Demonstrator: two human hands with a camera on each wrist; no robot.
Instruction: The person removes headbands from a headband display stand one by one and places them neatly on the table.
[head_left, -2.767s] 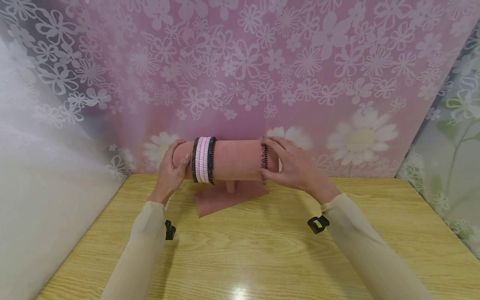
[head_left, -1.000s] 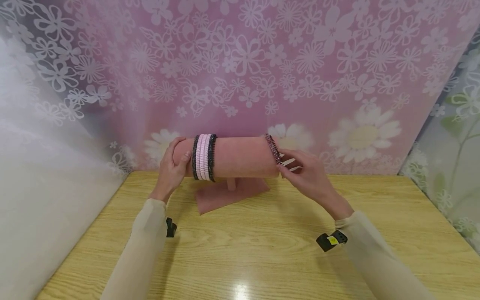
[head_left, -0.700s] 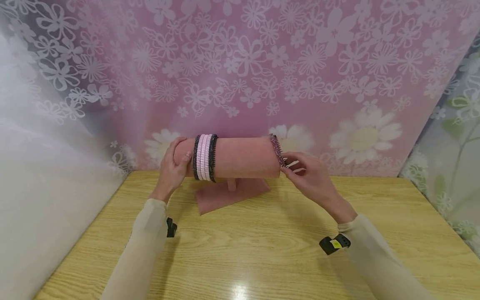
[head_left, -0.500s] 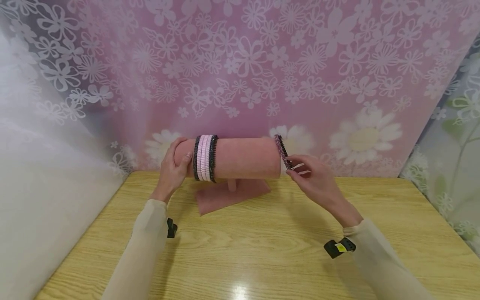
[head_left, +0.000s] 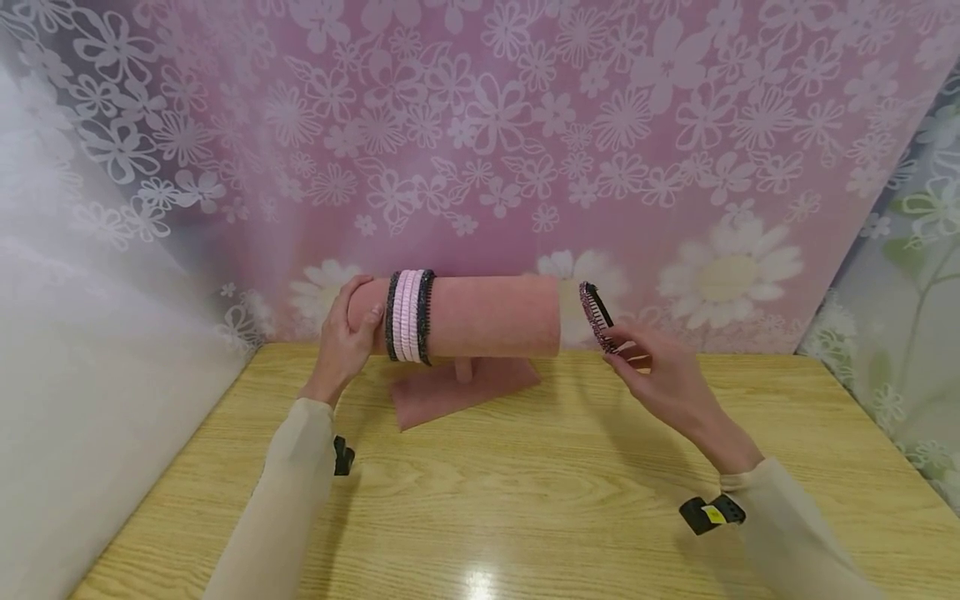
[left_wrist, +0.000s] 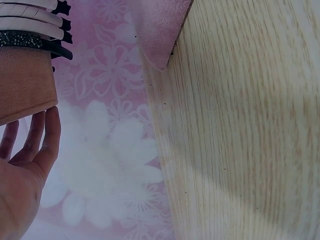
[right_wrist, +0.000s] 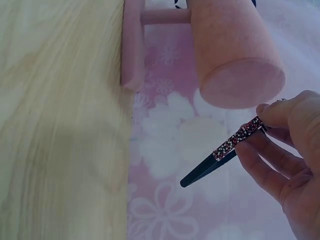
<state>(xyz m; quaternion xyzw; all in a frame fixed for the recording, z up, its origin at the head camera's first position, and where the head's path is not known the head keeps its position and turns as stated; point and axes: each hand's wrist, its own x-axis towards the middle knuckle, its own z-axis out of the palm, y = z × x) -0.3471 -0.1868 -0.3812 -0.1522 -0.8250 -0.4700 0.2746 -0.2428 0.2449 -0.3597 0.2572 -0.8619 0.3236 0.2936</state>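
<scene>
A pink velvet display stand (head_left: 495,317) has a padded roll on a post above a flat base. My left hand (head_left: 343,337) grips the roll's left end, thumb in front; the left wrist view shows fingers at its rim. Beside that hand several headbands (head_left: 409,317) sit round the roll, pink ones between dark glittery ones. Off the roll's right end, my right hand (head_left: 663,379) pinches a glittery, toothed headband (head_left: 596,318) between thumb and fingers. In the right wrist view that headband (right_wrist: 235,142) shows pink-and-silver stones and a plain black tip, apart from the roll.
The stand's base rests on a wood-grain table (head_left: 480,500) near its back edge. Behind it hangs a pink floral curtain (head_left: 480,150). A whitish sheet (head_left: 112,350) is at the left, and a floral one (head_left: 915,275) at the right.
The glittery headband has come off the roll's right end, moving right and slightly down in my right hand. My left hand stays on the roll's left end.
</scene>
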